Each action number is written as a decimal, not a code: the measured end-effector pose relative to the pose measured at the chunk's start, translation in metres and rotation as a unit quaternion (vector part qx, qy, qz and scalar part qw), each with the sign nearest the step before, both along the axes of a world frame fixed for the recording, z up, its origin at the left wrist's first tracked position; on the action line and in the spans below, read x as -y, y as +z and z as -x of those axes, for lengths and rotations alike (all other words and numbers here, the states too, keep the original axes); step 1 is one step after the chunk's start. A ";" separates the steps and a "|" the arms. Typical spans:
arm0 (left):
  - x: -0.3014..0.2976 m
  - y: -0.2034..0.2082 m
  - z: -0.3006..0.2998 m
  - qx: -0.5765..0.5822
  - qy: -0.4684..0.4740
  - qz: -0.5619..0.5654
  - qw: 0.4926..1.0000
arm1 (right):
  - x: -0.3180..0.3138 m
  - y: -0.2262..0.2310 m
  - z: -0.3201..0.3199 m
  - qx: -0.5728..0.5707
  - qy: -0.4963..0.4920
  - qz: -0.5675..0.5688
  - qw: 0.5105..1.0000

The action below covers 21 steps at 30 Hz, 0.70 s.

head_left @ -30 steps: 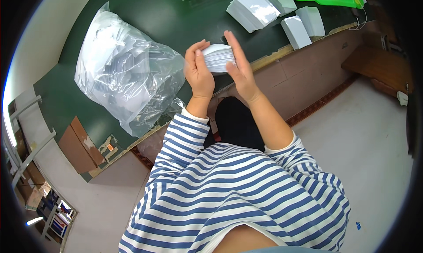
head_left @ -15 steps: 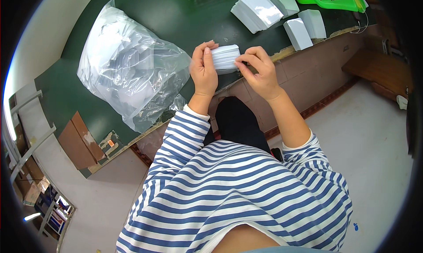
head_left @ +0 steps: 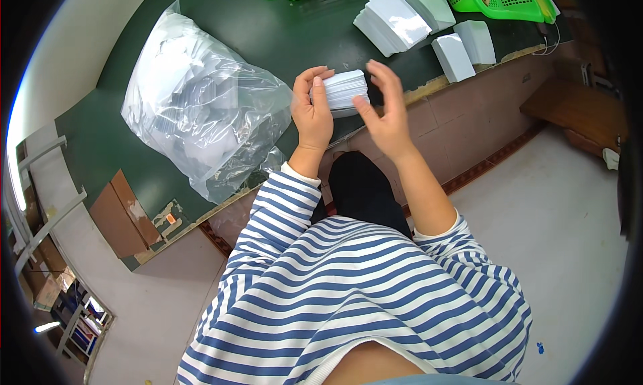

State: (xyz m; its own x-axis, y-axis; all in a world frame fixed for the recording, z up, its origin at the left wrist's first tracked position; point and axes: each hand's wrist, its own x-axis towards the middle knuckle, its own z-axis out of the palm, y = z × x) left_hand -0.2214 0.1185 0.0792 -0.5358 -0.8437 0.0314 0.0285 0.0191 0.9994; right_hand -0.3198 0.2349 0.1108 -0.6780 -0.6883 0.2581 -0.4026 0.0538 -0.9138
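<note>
The grip of the left hand (head_left: 313,122) holds a white stack (head_left: 347,85) by the end nearest the clear bag (head_left: 194,97); the stack sits just right of that bag. The right hand (head_left: 390,122) has a wide grip, its thumb at the stack's end away from the bag. The bag, full of white pieces, lies on the green worktop (head_left: 281,33). Well right of the bag are four pale piles (head_left: 398,24) and a green basket (head_left: 509,10).
</note>
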 end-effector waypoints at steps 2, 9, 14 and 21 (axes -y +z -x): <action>0.002 0.006 -0.002 0.004 -0.002 0.007 1.000 | 0.002 -0.009 -0.002 0.022 0.045 -0.026 0.998; 0.001 0.015 -0.007 0.029 -0.008 -0.002 1.000 | 0.005 0.016 0.000 -0.095 0.131 -0.086 0.983; 0.000 0.010 -0.014 0.019 0.013 0.020 1.000 | 0.003 0.036 0.012 -0.311 0.228 -0.189 0.903; -0.001 0.008 -0.006 0.029 -0.009 0.058 0.998 | 0.011 0.017 0.004 -0.362 0.180 -0.209 0.890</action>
State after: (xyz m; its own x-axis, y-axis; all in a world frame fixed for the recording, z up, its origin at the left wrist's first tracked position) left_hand -0.2150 0.1197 0.0872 -0.5543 -0.8266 0.0974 -0.0282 0.1357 0.9904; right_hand -0.3239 0.2235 0.1281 -0.1534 -0.9660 0.2080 -0.9381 0.0762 -0.3377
